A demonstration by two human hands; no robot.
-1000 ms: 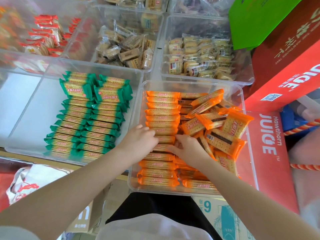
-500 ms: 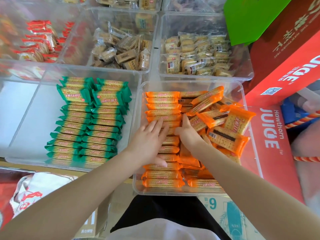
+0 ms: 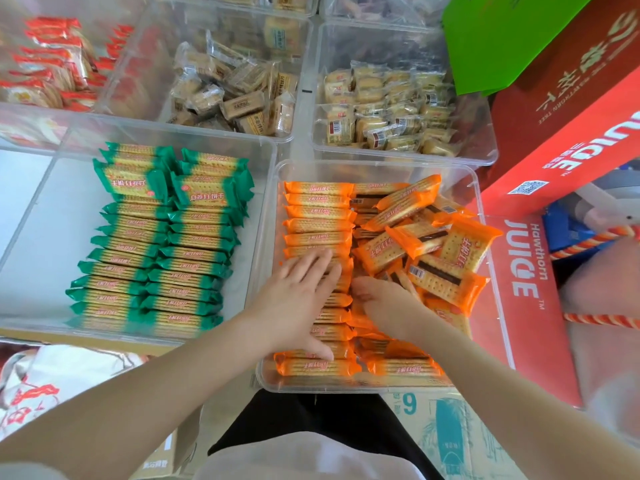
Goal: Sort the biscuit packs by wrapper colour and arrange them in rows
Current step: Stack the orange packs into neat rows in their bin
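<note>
A clear bin (image 3: 381,167) holds orange-wrapped biscuit packs. On its left side they stand in a neat row (image 3: 317,216); on its right they lie in a loose heap (image 3: 429,244). My left hand (image 3: 298,299) lies flat with straight fingers on the middle of the orange row. My right hand (image 3: 384,303) rests against the row's right side at the heap's edge, and its fingertips are hidden among the packs. To the left, a second clear bin (image 3: 166,135) holds green-wrapped packs (image 3: 159,244) in two tidy rows.
Behind stand more clear bins: red-wrapped snacks (image 3: 52,71), tan biscuit packs (image 3: 239,95) and pale packs (image 3: 384,109). Red juice cartons (image 3: 526,258) crowd the right side. A cardboard box (image 3: 446,431) sits below the orange bin. The green bin's left half shows bare floor (image 3: 45,237).
My left hand has opened from a curled grip and now lies flat on the orange row, slightly farther up. My right hand has stayed beside the row.
</note>
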